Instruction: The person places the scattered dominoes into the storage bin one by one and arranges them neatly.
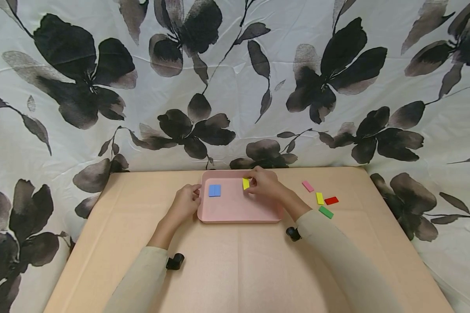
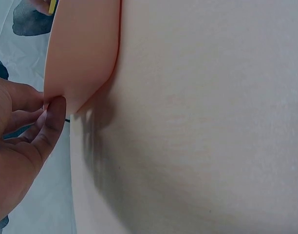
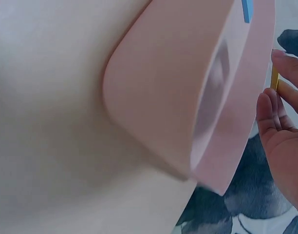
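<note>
A pink tray (image 1: pixel 227 213) lies on the table, with two blue pieces (image 1: pixel 214 190) side by side in its left part. My left hand (image 1: pixel 185 201) grips the tray's left edge; in the left wrist view the fingers and thumb of that hand (image 2: pixel 27 122) pinch the rim. Over the tray's right half, my right hand (image 1: pixel 265 182) pinches a yellow piece (image 1: pixel 246 183). The right wrist view shows this yellow piece (image 3: pixel 274 78) edge-on between the fingertips of the hand (image 3: pixel 285 122). Whether the piece touches the tray floor, I cannot tell.
Right of the tray on the table (image 1: pixel 235 269) lie a pink piece (image 1: pixel 307 186), a yellow piece (image 1: pixel 319 198), a red piece (image 1: pixel 331 201) and a green piece (image 1: pixel 326 212). A floral cloth (image 1: pixel 258 95) hangs behind the table.
</note>
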`<state>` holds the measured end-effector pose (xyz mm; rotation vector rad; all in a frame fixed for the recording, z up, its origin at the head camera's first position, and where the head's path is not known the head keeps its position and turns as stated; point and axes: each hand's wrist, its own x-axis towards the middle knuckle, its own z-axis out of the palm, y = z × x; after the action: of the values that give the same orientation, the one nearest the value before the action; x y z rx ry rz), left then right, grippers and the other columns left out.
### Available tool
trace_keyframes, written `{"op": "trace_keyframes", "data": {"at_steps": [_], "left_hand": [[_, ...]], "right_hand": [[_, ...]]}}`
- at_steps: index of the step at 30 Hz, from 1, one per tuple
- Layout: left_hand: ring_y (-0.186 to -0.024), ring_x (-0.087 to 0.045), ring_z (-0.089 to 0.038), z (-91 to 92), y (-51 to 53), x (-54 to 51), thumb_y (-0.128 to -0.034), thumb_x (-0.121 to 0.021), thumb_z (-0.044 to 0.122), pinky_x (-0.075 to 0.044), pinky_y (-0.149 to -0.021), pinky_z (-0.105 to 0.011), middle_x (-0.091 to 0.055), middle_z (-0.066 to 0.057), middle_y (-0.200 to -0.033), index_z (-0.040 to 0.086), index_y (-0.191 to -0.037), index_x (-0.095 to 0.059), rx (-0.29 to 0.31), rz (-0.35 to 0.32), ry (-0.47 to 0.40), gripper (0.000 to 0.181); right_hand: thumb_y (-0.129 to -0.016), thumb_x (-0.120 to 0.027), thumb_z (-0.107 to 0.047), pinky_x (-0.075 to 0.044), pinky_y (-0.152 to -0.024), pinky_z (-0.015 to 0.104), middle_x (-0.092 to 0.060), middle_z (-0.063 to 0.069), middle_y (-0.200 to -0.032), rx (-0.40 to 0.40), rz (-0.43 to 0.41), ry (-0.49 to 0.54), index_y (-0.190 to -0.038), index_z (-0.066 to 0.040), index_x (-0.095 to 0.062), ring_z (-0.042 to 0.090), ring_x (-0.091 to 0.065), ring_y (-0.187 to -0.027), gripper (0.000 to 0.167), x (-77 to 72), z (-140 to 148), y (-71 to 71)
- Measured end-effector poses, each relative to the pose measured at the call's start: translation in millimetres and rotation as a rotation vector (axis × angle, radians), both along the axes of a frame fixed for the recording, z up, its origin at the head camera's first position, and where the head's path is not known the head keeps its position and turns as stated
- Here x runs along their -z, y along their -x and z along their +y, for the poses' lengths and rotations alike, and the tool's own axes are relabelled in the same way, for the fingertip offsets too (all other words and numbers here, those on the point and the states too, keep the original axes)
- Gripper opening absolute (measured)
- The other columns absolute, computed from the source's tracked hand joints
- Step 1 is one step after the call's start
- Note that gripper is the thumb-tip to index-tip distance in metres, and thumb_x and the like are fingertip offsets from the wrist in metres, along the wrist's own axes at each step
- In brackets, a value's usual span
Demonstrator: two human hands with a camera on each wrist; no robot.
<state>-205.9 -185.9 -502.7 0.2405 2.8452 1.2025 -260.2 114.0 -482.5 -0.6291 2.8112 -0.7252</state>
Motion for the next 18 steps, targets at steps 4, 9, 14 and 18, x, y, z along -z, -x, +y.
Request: {"op": "trace_keyframes", "data": {"at_steps": [4, 9, 14, 18], "left_hand": [[-0.096, -0.070, -0.029, 0.0, 0.1, 0.4, -0.0878, -0.063, -0.008, -0.060, -0.080, -0.037, -0.064, -0.019, -0.103, -0.013, -0.134, -0.060, -0.001, 0.000, 0.002, 0.047], [-0.095, -0.069, -0.029, 1.2, -0.4, 0.0, -0.0877, -0.063, -0.008, -0.060, -0.079, -0.036, -0.064, -0.019, -0.103, -0.013, -0.133, -0.061, 0.008, 0.000, -0.001, 0.046], [-0.094, -0.069, -0.029, 2.4, -0.5, 0.1, -0.0876, -0.063, -0.008, -0.060, -0.078, -0.036, -0.064, -0.019, -0.103, -0.013, -0.133, -0.061, 0.007, 0.000, -0.004, 0.046], [-0.093, -0.069, -0.028, 1.8, 0.5, 1.1, -0.0876, -0.064, -0.007, -0.060, -0.078, -0.036, -0.064, -0.018, -0.102, -0.012, -0.134, -0.061, 0.003, -0.001, -0.004, 0.046]], "right_hand": [[-0.087, -0.083, -0.022, -0.047, -0.078, 0.027, -0.054, 0.005, -0.104, -0.011, -0.060, 0.040, -0.129, -0.010, -0.070, 0.017, -0.055, -0.093, 0.046, 4.7, -10, 3.0], [-0.087, -0.084, -0.020, -0.051, -0.079, 0.025, -0.053, 0.007, -0.107, 0.010, -0.155, 0.089, -0.130, -0.008, -0.068, 0.019, -0.056, -0.095, 0.048, 10.5, -22, 5.1], [-0.087, -0.084, -0.019, -0.051, -0.077, 0.026, -0.054, 0.007, -0.105, 0.023, -0.188, 0.093, -0.132, -0.005, -0.066, 0.021, -0.056, -0.094, 0.050, 15.7, -34, 8.0], [-0.086, -0.084, -0.017, -0.048, -0.074, 0.026, -0.054, 0.007, -0.101, 0.025, -0.179, 0.127, -0.129, -0.004, -0.064, 0.019, -0.055, -0.089, 0.048, 23.3, -45, 11.6]]}}
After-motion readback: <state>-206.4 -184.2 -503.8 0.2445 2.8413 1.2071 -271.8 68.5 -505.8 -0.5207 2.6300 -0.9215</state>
